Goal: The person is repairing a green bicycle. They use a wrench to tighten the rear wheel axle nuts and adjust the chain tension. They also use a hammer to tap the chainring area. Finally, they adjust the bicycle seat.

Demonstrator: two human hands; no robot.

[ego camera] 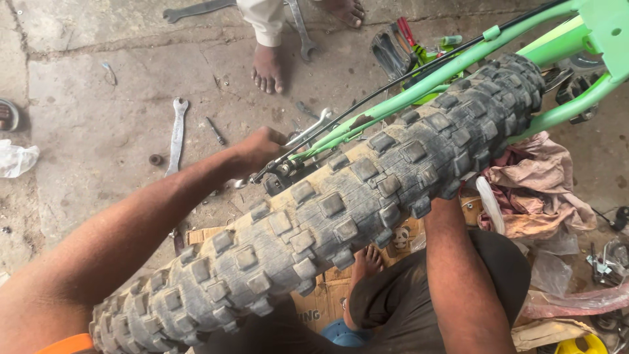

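Since knobby tyre (314, 229) looks heavy, stiff, dusty: grab at axle. Left hand (262, 147) closed on spanner (308, 131); right hand hidden behind tyre, can't tell.

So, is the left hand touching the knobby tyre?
Cannot tell. In the head view the left hand is at the brake parts beside the green frame, just beyond the knobby tyre; the tyre's edge hides any gap.

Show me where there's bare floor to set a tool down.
Bare concrete lies left of the wrench, out toward the plastic bag. Crowded: right of the tyre, with rags and parts, and under it, cardboard.
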